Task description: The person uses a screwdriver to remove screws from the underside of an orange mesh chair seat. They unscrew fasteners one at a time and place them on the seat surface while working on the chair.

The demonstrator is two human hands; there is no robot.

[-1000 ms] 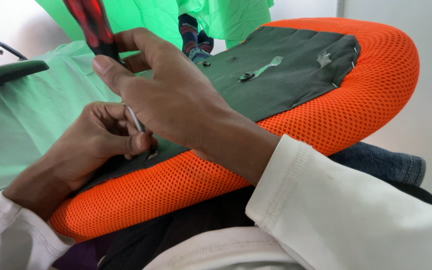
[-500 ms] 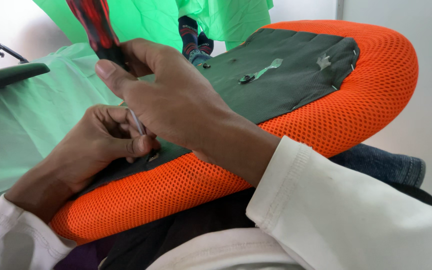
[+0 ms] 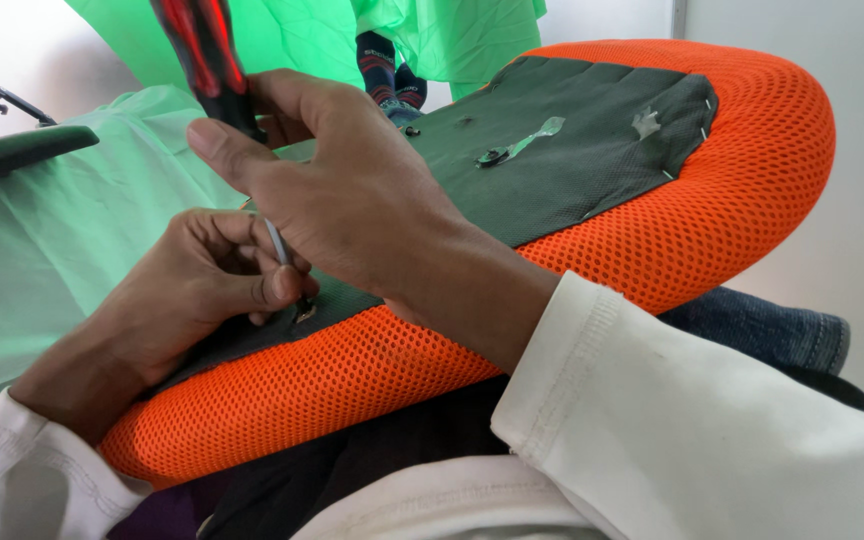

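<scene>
An orange mesh seat cushion [image 3: 712, 210] lies across my lap, its underside covered with dark grey fabric [image 3: 562, 170]. My right hand [image 3: 352, 190] grips a screwdriver with a red and black handle [image 3: 202, 55], held nearly upright. Its metal shaft [image 3: 277, 243] runs down to a screw [image 3: 304, 312] at the near edge of the dark fabric. My left hand [image 3: 192, 300] pinches the shaft's tip against the screw with thumb and fingers. Another screw with a strip of clear tape [image 3: 512, 150] sits in the middle of the fabric.
A light green plastic sheet [image 3: 62, 230] covers the area to the left and behind. A black armrest part [image 3: 12, 155] lies at far left. Someone's foot in a patterned sock [image 3: 382, 65] shows beyond the cushion. White wall lies to the right.
My right hand has lifted and tilted slightly, bringing the screwdriver handle more upright. My left hand stays pinched at the tip by the screw.
</scene>
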